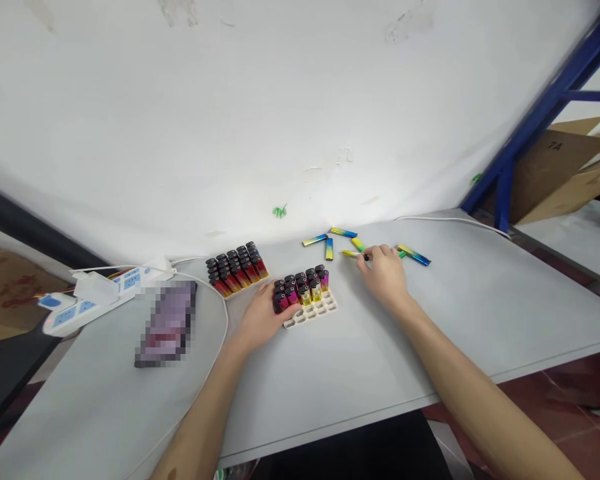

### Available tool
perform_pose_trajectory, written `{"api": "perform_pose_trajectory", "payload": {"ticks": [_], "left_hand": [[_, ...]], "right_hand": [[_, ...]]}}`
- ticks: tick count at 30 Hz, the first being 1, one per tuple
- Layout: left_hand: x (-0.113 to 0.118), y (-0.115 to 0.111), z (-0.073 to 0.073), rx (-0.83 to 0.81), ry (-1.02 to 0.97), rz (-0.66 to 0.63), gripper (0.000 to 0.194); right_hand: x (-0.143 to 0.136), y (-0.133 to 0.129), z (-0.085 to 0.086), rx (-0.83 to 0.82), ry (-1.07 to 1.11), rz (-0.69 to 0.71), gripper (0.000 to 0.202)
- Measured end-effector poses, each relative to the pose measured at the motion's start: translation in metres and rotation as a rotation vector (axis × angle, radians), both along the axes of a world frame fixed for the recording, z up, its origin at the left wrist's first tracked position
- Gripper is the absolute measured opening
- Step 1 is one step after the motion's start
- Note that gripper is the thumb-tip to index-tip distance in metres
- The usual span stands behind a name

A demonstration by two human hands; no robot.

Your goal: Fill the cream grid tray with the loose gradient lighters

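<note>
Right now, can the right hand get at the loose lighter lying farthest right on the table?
Probably yes. The right hand rests among the loose lighters, fingertips on a yellow one, and the farthest-right lighter lies just beside it on bare table, with nothing between. The left hand holds the white tray.

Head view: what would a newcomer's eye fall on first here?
Mid-table, a white grid tray half filled with upright colourful lighters, the left hand resting against its left side. Just behind, the right hand touches one of the loose lighters scattered flat near the wall. To the left stands a full tray of lighters.
</note>
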State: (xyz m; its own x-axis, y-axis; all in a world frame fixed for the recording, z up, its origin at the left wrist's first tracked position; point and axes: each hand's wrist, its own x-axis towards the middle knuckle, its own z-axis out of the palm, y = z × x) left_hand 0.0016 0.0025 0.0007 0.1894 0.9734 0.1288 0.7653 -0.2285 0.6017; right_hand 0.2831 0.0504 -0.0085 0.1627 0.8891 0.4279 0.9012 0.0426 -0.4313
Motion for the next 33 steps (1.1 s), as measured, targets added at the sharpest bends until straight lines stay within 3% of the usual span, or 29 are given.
{"api": "perform_pose_trajectory", "payload": {"ticks": [3,6,10,15,21,27,33], "left_hand": [[0.0,-0.001,0.001,-0.007,0.0,-0.004,0.044],[0.0,-0.002,0.002,-0.016,-0.004,-0.002,0.045],[-0.001,-0.002,0.003,-0.006,0.011,0.009,0.043],[-0.002,-0.003,0.004,-0.016,0.02,0.003,0.043],[-0.002,-0.002,0.003,-0.015,0.019,0.004,0.044],[-0.002,-0.002,0.003,-0.025,0.006,-0.01,0.043],[-0.001,-0.002,0.003,-0.001,0.0,-0.001,0.041]], "right_hand": [[0.001,0.0,0.005,0.059,0.477,0.114,0.033],[-0.008,-0.006,0.009,0.012,0.987,0.242,0.04],[-0.028,-0.018,0.012,-0.149,1.326,0.356,0.044],[-0.04,-0.027,0.012,-0.311,1.332,0.465,0.048],[-0.037,-0.025,0.013,-0.503,1.286,0.413,0.062],[-0.036,-0.023,0.016,-0.52,1.375,0.275,0.056],[-0.036,-0.022,0.017,-0.515,1.368,0.284,0.048]]}}
